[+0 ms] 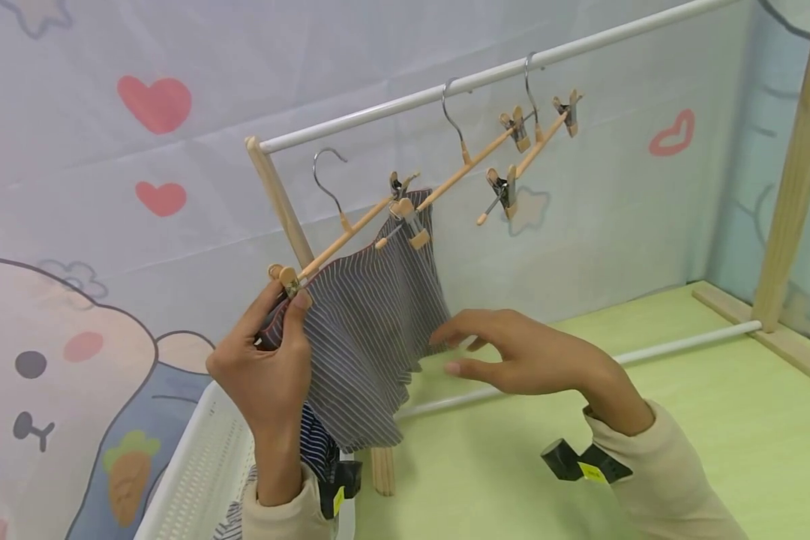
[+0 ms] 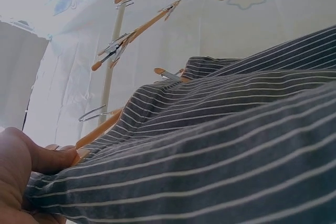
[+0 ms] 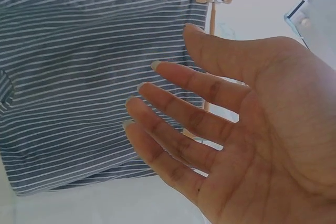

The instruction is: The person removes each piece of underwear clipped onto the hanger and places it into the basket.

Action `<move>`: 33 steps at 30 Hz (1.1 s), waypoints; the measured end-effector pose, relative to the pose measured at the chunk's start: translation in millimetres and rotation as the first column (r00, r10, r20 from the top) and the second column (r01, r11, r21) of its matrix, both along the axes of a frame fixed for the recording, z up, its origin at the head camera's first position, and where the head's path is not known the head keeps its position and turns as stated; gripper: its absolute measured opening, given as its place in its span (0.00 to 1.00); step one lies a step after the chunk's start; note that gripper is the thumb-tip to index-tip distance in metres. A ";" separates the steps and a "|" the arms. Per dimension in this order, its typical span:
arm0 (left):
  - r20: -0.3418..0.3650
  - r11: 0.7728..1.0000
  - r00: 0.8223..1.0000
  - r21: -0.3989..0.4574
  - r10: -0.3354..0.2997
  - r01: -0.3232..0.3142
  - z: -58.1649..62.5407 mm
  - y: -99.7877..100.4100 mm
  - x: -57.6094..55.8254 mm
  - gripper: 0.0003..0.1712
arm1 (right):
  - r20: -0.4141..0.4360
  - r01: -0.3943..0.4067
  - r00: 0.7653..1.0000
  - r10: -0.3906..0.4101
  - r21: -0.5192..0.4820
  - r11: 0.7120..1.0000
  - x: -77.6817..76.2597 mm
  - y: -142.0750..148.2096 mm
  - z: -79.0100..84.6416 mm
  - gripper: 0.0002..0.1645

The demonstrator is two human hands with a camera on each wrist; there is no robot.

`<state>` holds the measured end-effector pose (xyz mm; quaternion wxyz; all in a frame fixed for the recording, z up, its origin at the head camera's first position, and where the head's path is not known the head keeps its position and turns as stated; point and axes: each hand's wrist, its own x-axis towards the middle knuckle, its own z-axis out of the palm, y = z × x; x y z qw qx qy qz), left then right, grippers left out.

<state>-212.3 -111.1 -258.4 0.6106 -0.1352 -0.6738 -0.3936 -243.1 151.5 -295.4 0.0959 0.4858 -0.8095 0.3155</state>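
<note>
My left hand [image 1: 266, 367] pinches the near end of a wooden clip hanger [image 1: 351, 234], thumb and fingers at its clip and the cloth's top corner. From this hanger hangs a grey garment with thin white stripes [image 1: 361, 330], its far top edge by the other clip. The hanger's metal hook is off the rail, below its left end. My right hand [image 1: 523, 349] holds nothing, its fingers relaxed and spread beside the garment's right edge. In the right wrist view, the palm of the right hand [image 3: 252, 124] shows in front of the striped cloth [image 3: 94, 77].
Two more clip hangers [image 1: 464, 171] hang from the white rail [image 1: 391, 109] of a wooden-ended rack. At lower left a white basket [image 1: 202, 442] contains striped clothes [image 1: 317, 442]. The rack's lower white bar [image 1: 682, 341] runs just above the green tabletop [image 1: 479, 472].
</note>
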 end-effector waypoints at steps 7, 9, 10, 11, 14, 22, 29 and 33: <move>0.033 1.000 0.999 0.000 -0.008 0.008 -10.4 -1.2 0.7 0.13 | -0.021 0.019 1.000 -0.019 -0.027 0.999 -0.8 1.5 0.3 0.21; 0.046 1.000 0.999 -0.012 -0.009 0.010 -13.2 -1.7 1.2 0.13 | -0.027 0.031 0.999 -0.033 -0.041 0.999 -1.4 2.2 -0.1 0.22; 0.051 1.000 0.999 -0.015 -0.011 0.012 -14.6 -1.7 1.5 0.13 | -0.026 0.040 0.999 -0.041 -0.046 0.998 -1.6 2.7 -0.4 0.22; 0.057 1.000 0.998 -0.017 -0.011 0.012 -16.1 -1.7 1.9 0.14 | -0.024 0.049 0.998 -0.050 -0.051 0.997 -1.7 3.1 -0.5 0.23; 0.064 0.999 0.998 -0.022 -0.021 0.022 -19.9 -1.9 3.4 0.14 | -0.006 0.080 0.997 -0.080 -0.056 0.995 -1.8 4.9 -0.6 0.25; 0.081 0.996 0.995 -0.053 -0.062 0.067 -23.8 -3.2 5.6 0.14 | 0.046 0.134 0.990 -0.131 -0.081 0.988 -0.1 10.8 2.3 0.29; 0.087 0.996 0.993 -0.046 -0.075 0.079 -22.4 -8.5 10.8 0.14 | 0.050 0.197 0.980 -0.193 -0.102 0.975 -0.5 14.9 4.9 0.31; 0.112 0.992 0.987 -0.039 -0.112 0.117 -20.0 -12.8 11.7 0.13 | 0.043 0.228 0.973 -0.225 -0.133 0.964 -2.4 19.1 7.3 0.33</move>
